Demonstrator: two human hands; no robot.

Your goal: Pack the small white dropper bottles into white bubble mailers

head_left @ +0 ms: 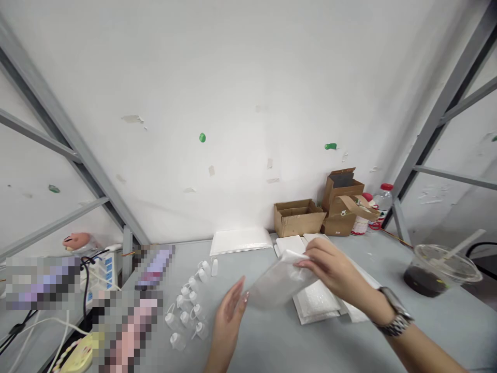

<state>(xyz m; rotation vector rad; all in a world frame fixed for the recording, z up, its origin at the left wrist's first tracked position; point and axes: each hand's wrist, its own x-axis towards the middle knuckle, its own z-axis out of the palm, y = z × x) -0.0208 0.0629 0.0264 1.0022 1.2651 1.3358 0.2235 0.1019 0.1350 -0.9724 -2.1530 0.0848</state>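
Observation:
My right hand [334, 267] pinches the top edge of a translucent plastic bag [274, 282] between thumb and fingers. The bag hangs tilted above the grey table, slightly blurred. My left hand [230, 317] is at the bag's lower left end, fingers stretched and thumb apart; whether a fingertip touches the bag I cannot tell. Under and behind the bag lies a stack of white packets [317, 303], partly hidden by the bag and my right wrist. Left of my left hand, several small white capped bottles [185, 317] with looped straps stand in loose rows.
A flat white stack [240, 241] lies by the wall, beside an open cardboard box [298, 224] and a taller carton [337, 217]. A red-capped bottle [384, 199] stands behind. At right is a plastic bowl [427, 277] of dark liquid; at left, a power strip [101, 269] with cables.

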